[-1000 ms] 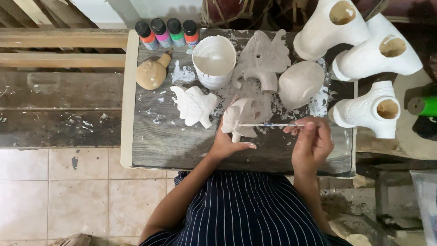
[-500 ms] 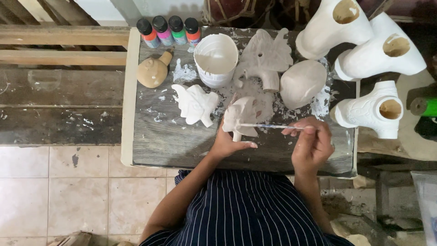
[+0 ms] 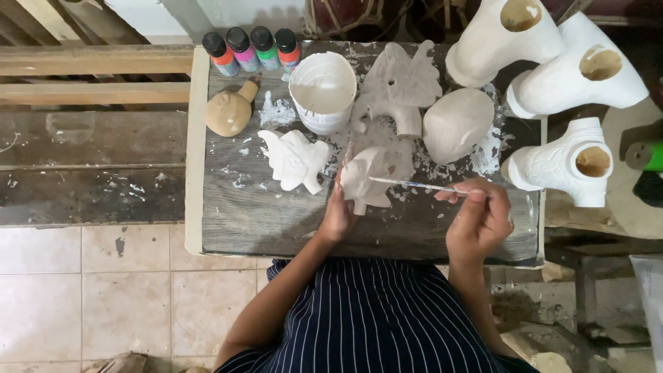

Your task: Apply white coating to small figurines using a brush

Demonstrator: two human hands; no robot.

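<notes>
Head view caught it: my left hand (image 3: 338, 217) gripped the pale carved figure (image 3: 369, 176) from below, holding it upright near the middle of the grey worktable (image 3: 276, 221). My right hand (image 3: 480, 221) pinched a thin brush (image 3: 414, 184), tip touching the figure's side. Just behind stood the white paint tub (image 3: 322, 90); a white-coated figure (image 3: 293, 160) lay to the left.

A pale beige carved figure (image 3: 369, 176) was off-white at its painted edge, beside a whiter carved piece (image 3: 293, 160) and a white tub (image 3: 322, 90) of white paint. Four black-capped bottles (image 3: 252, 48) showed orange, pink, green and red. The grey wooden table (image 3: 276, 214) was flecked white. The person's garment (image 3: 376, 318) was navy with thin white stripes; the brush (image 3: 414, 185) looked possibly white-tipped.
</notes>
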